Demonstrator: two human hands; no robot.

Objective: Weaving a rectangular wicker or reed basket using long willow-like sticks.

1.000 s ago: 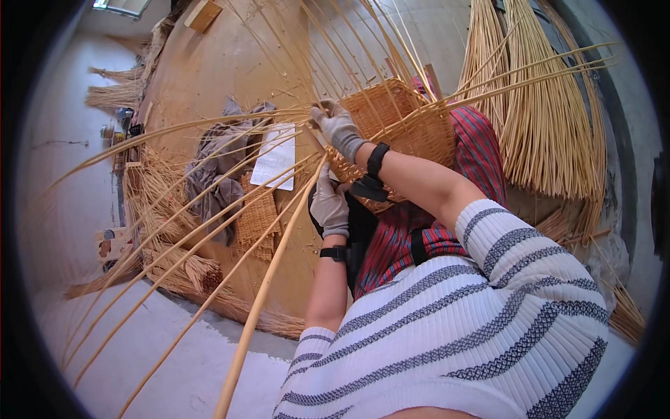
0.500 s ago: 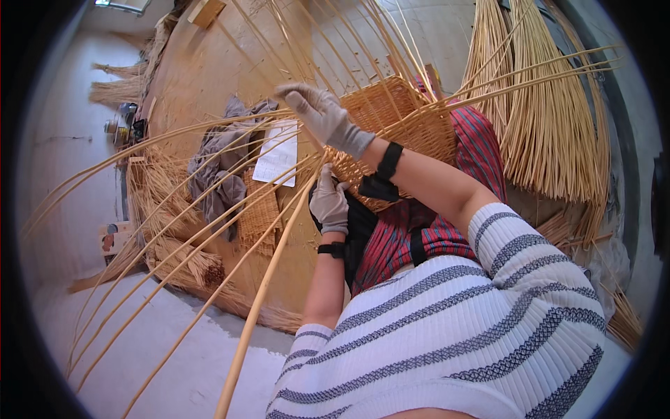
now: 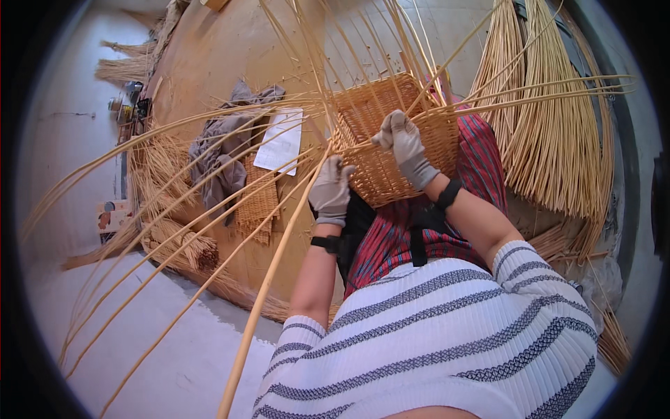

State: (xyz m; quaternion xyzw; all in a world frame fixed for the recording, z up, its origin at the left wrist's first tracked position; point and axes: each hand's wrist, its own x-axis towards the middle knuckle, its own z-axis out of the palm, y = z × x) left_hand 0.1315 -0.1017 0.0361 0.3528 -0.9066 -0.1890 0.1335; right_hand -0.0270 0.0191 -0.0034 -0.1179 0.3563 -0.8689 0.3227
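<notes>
R hand [image 3: 405, 145] now farther R along bskt [image 3: 391, 174], grip clamped on cane [image 3: 453, 59]; L hand [image 3: 330, 188] near corner, grip unclear.

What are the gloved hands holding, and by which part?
The left hand appears to hold the woven basket by its near-left rim corner. The right hand is closed at the near rim; what it pinches there, if anything, cannot be told.

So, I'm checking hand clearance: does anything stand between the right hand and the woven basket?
Nothing visible does: the right hand is at the near rim of the woven basket, while the thick rod slants off leftward.
</notes>
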